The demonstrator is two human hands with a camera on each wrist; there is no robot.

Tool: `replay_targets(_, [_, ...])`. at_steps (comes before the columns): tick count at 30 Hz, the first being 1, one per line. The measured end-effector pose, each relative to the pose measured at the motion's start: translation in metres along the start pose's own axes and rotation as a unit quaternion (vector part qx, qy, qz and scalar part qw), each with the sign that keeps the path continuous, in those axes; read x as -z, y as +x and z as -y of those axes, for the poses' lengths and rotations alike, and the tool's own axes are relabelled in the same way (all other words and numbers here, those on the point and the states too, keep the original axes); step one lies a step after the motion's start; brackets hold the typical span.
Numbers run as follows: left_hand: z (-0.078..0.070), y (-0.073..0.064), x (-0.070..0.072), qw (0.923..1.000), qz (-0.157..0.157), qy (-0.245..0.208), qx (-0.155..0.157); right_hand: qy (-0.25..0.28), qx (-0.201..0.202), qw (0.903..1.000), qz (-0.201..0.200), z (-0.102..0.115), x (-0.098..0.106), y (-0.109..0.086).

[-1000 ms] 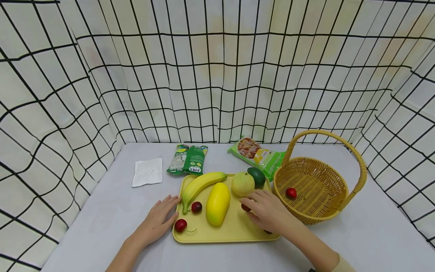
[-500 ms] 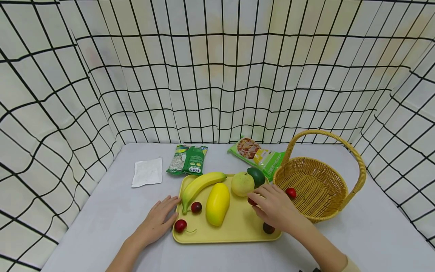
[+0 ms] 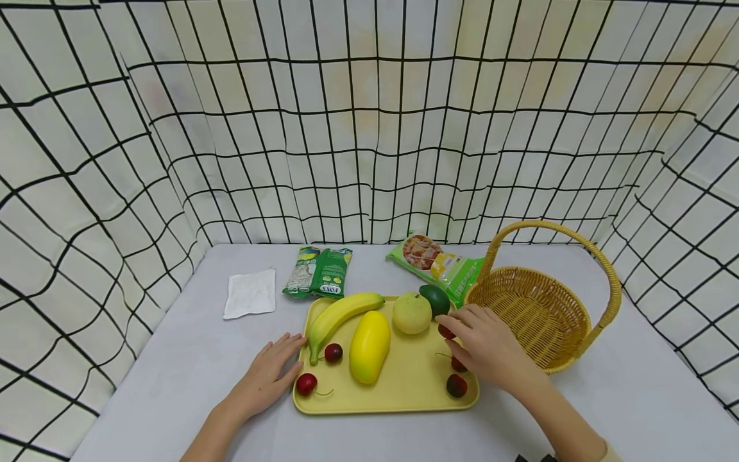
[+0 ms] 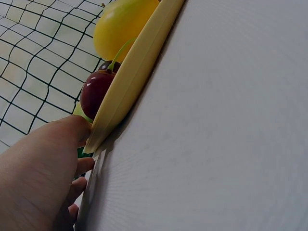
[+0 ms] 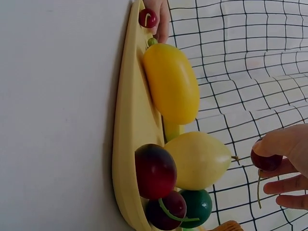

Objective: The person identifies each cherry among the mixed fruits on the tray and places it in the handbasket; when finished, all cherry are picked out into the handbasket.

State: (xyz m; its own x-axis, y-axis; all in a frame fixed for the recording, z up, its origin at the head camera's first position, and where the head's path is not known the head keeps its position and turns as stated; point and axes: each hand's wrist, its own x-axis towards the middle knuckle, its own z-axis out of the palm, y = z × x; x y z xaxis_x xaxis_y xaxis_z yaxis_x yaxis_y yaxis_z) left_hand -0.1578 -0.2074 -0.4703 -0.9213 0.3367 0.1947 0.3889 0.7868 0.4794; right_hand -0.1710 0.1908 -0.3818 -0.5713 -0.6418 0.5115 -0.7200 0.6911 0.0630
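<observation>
My right hand (image 3: 485, 340) pinches a dark red cherry (image 5: 267, 161) between thumb and finger. In the right wrist view it hangs stem down, raised above the yellow tray (image 3: 404, 385). Beneath that hand, at the tray's right end, lie a cherry (image 3: 458, 364) and a darker red round fruit (image 3: 456, 385). My left hand (image 3: 268, 372) rests at the tray's left rim, thumb touching it in the left wrist view, fingers loosely extended. Close to it are two cherries, one by the banana (image 3: 343, 317) and one at the front corner (image 3: 306, 384).
A yellow mango (image 3: 370, 346), a pale round pear (image 3: 412, 313) and a dark green fruit (image 3: 434, 301) lie on the tray. To the right stands a wicker basket (image 3: 543, 308) with a tall handle. Two green packets (image 3: 319, 271) and a white tissue (image 3: 251, 293) lie behind.
My right hand has risen and moved right with its cherry, uncovering the two fruits at the tray's right end. It now hides the red fruit in the basket. My left hand stays put.
</observation>
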Motion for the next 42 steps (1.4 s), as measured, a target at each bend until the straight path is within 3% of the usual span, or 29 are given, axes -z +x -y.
replay_targets(11, [0.001,0.0,-0.002,1.0,-0.005,0.0,-0.006,0.0,-0.018,0.9992,-0.034,-0.022,0.002,-0.01])
replay_targets(22, [0.0,0.0,-0.001,1.0,-0.001,-0.002,0.001,0.006,-0.048,0.998,-0.041,-0.042,-0.007,-0.018])
replay_targets(33, [0.0,-0.001,0.0,1.0,0.006,-0.004,0.004,0.007,-0.113,0.9927,0.042,-0.062,-0.008,-0.024])
replay_targets(42, [-0.002,-0.001,0.001,0.9999,0.004,-0.008,0.005,0.023,-0.135,0.9878,0.074,-0.075,-0.016,-0.026])
